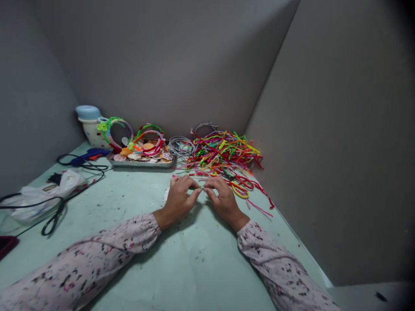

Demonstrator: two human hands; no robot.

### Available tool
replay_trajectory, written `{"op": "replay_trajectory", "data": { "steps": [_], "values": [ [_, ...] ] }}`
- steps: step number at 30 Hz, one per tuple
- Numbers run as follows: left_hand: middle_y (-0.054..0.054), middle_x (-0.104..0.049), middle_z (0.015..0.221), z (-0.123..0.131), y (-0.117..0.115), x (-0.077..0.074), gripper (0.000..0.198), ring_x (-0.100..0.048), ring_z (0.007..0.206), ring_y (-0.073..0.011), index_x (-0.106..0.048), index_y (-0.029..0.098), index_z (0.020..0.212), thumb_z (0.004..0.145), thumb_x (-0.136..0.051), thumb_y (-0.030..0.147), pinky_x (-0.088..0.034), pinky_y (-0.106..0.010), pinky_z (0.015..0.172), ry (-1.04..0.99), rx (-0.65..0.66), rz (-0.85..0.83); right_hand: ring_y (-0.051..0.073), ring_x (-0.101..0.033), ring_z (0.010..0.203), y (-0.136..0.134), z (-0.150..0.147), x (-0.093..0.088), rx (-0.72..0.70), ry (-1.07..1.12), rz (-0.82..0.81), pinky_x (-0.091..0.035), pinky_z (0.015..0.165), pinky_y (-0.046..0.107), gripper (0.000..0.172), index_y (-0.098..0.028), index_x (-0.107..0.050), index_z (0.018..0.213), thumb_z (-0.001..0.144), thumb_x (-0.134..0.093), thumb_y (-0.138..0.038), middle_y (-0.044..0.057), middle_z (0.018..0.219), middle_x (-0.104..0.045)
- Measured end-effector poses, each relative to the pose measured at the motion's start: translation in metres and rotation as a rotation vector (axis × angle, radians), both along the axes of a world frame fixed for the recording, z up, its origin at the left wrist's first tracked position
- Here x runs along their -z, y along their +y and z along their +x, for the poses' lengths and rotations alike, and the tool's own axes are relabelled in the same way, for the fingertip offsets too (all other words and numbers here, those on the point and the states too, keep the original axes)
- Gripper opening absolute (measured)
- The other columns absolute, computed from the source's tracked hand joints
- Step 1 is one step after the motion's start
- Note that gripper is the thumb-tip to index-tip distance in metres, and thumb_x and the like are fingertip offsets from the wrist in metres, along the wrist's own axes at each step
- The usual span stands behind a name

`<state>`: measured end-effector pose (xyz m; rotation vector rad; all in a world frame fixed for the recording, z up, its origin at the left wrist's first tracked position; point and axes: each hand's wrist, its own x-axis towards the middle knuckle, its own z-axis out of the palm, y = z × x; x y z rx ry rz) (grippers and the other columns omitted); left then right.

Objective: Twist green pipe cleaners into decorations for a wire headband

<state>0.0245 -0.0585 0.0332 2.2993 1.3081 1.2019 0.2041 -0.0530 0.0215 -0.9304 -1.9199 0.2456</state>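
Both of my hands meet above the middle of the table, fingertips almost touching. Thumb and forefinger of my left hand (182,196) are pinched on a thin green piece (195,188), mostly hidden by the fingers; it looks like a pipe cleaner. My right hand (223,199) pinches at the end of the same piece, its other fingers curled in. Just beyond the right hand lies a heap of colourful pipe cleaners (223,151), mainly red, pink, green and yellow. A small white item (166,194) shows partly behind my left hand.
A metal tray (142,164) holds shells, with fuzzy headbands (121,123) on it. Coiled wire (181,146) lies beside it. At left are a blue-lidded container (89,113), a blue-handled tool (87,156), a black cord (60,211) and a plastic bag (35,201). Grey walls (324,129) border the table.
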Motion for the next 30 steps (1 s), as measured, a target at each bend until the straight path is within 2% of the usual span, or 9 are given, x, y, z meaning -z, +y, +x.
{"op": "replay_trajectory", "data": {
  "steps": [12, 17, 20, 23, 27, 30],
  "values": [
    [0.000, -0.063, 0.077, -0.0012, 0.0023, 0.0006, 0.016, -0.056, 0.078, -0.0173, -0.056, 0.019, 0.074, 0.088, -0.056, 0.027, -0.034, -0.039, 0.088, -0.020, 0.015, -0.024, 0.020, -0.059, 0.098, -0.0011, -0.0001, 0.0017, -0.016, -0.036, 0.039, -0.049, 0.086, 0.035, 0.006, -0.021, -0.062, 0.093, 0.091, -0.056, -0.021, 0.006, 0.096, -0.062],
    [-0.002, -0.065, 0.091, -0.0003, 0.0015, -0.0004, 0.009, -0.057, 0.091, -0.0196, -0.058, 0.019, 0.089, 0.088, -0.057, 0.028, -0.034, -0.039, 0.091, -0.024, 0.007, 0.035, 0.019, -0.059, 0.092, -0.0015, -0.0016, -0.0007, 0.037, 0.037, -0.007, -0.049, 0.083, 0.033, 0.006, -0.021, -0.062, 0.091, 0.091, -0.057, -0.021, 0.005, 0.093, -0.062],
    [-0.004, -0.063, 0.101, -0.0011, 0.0020, -0.0008, 0.016, -0.055, 0.101, -0.0207, -0.058, 0.019, 0.101, 0.087, -0.058, 0.025, -0.034, -0.039, 0.093, -0.051, -0.005, 0.093, 0.018, -0.058, 0.089, -0.0007, -0.0009, -0.0015, 0.078, 0.072, -0.028, -0.049, 0.080, 0.033, 0.006, -0.021, -0.062, 0.091, 0.091, -0.057, -0.020, 0.004, 0.092, -0.061],
    [-0.004, -0.062, 0.099, -0.0014, 0.0032, 0.0002, 0.009, -0.054, 0.100, -0.0206, -0.059, 0.020, 0.097, 0.089, -0.055, 0.024, -0.034, -0.039, 0.093, -0.045, -0.032, 0.097, 0.017, -0.058, 0.084, -0.0008, -0.0001, -0.0023, 0.099, 0.079, -0.038, -0.050, 0.076, 0.032, 0.006, -0.021, -0.063, 0.091, 0.091, -0.056, -0.020, 0.004, 0.090, -0.061],
    [-0.003, -0.061, 0.094, -0.0008, 0.0038, 0.0022, 0.008, -0.054, 0.095, -0.0201, -0.058, 0.019, 0.090, 0.091, -0.052, 0.025, -0.035, -0.038, 0.091, -0.058, -0.037, 0.072, 0.018, -0.059, 0.089, -0.0038, -0.0016, -0.0046, 0.098, 0.094, 0.045, -0.053, 0.074, 0.031, 0.009, -0.022, -0.062, 0.097, 0.090, -0.057, -0.021, 0.006, 0.098, -0.060],
    [-0.003, -0.061, 0.091, -0.0007, 0.0028, 0.0025, 0.011, -0.054, 0.091, -0.0193, -0.057, 0.019, 0.089, 0.093, -0.049, 0.026, -0.036, -0.037, 0.089, -0.070, -0.012, 0.049, 0.018, -0.060, 0.093, -0.0056, -0.0031, -0.0052, 0.079, 0.057, 0.149, -0.054, 0.078, 0.033, 0.010, -0.023, -0.062, 0.099, 0.089, -0.060, -0.020, 0.006, 0.100, -0.060]
  ]
}}
